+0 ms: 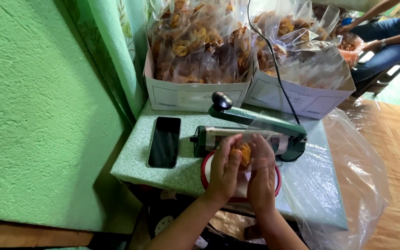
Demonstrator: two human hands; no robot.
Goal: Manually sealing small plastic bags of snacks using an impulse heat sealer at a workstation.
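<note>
left hand and right hand are gripping between them a small clear bag of orange snacks, both curling closed around it just above a round red-rimmed scale, possibly touching it. behind the bag, a green heat sealer is sitting with its arm raised; a black phone is lying to its left, and two cardboard boxes of filled bags are standing beyond.

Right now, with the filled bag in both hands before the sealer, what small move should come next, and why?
Probably lift the clear snack bag a little and lay its open top under the raised arm of the green heat sealer. The left hand and right hand hold it just in front of the sealer, and the mouth looks unsealed.
</note>
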